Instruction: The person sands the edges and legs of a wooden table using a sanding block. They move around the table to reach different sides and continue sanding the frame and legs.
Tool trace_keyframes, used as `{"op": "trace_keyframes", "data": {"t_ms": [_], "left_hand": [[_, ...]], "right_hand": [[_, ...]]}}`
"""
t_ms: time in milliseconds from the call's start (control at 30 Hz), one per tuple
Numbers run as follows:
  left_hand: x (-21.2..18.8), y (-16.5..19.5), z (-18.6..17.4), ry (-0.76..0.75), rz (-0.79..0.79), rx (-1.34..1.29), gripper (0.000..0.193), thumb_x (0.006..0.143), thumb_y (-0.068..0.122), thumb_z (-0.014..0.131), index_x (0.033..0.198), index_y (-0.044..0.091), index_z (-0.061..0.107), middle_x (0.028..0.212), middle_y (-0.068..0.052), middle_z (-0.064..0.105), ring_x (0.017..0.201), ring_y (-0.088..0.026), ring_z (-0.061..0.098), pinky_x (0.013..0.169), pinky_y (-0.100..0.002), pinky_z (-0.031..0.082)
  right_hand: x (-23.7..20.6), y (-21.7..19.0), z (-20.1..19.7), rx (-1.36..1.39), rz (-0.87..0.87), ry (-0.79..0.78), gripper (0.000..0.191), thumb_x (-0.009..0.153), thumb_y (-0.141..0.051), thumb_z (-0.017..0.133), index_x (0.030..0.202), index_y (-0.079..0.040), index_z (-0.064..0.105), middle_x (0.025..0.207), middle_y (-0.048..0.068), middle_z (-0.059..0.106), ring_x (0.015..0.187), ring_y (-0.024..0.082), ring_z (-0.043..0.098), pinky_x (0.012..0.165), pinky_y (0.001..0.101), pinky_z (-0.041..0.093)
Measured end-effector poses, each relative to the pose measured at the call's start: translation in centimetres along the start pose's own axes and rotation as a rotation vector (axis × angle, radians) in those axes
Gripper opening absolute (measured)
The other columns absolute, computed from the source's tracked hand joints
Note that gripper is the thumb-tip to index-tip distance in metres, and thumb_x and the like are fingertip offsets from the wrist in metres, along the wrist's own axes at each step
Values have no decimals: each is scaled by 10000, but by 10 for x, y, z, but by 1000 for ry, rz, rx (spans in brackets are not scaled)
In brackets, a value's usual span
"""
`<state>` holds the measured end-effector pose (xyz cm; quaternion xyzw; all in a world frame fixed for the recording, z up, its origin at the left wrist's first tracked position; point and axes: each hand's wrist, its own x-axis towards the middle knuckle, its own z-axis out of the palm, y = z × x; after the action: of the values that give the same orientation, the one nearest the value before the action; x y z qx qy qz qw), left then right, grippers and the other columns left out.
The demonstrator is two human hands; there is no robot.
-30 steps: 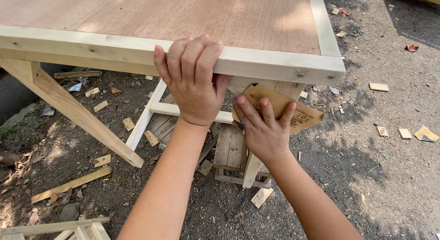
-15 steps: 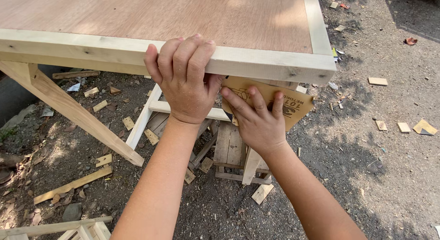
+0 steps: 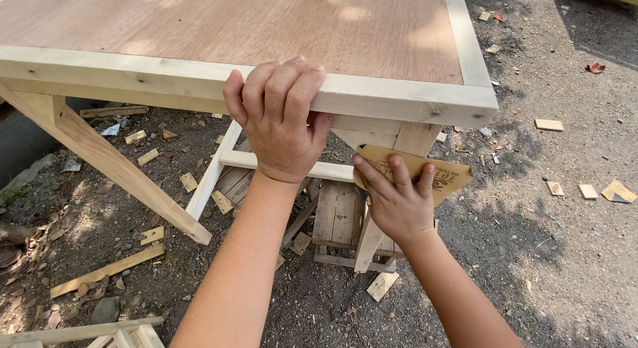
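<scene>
A: Head view: where is the sandpaper sheet (image 3: pixel 425 172)?

B: Pressed flat against the table leg (image 3: pixel 399 188), just under the corner of the wooden table (image 3: pixel 372 102). The right hand (image 3: pixel 399 205) has it, fingers (image 3: pixel 372 178) spread across the sheet and holding it to the wood.

A: And the left hand (image 3: pixel 282 125)?

B: Its fingers are curled tight over the pale front rail of the table, thumb beneath, gripping the edge.

A: Around them?

B: A small wooden pallet (image 3: pixel 339 215) on the dirt below, and wood offcuts (image 3: pixel 106 271) scattered over the ground.
</scene>
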<state>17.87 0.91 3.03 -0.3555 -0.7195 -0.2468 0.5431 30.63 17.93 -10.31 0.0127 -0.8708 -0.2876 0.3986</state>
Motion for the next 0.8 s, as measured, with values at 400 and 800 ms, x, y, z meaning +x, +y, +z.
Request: {"op": "trace_keyframes", "data": {"t_ms": [400,800], "left_hand": [[5,6,5,-1,-26,10,373,1052,478,686,1322,265,543,1322,62,556,1351,-198,454,1302,-472,106],[4,5,15,-19,-27,8,395,1070,519,669,1342,269,528,1337,68,543,1362,-196,439,1297,-486,113]], "right_hand": [[-7,0,21,38,80,-7,610,1110,-463,476,1713,-376,446,1793,-35,121,1653,315,-54,1280,640,-99],[13,14,13,7,53,-6,631,1074,-310,515,1691,-400,413,1786,-47,113,1644,305,-50,1285,636,-109]]}}
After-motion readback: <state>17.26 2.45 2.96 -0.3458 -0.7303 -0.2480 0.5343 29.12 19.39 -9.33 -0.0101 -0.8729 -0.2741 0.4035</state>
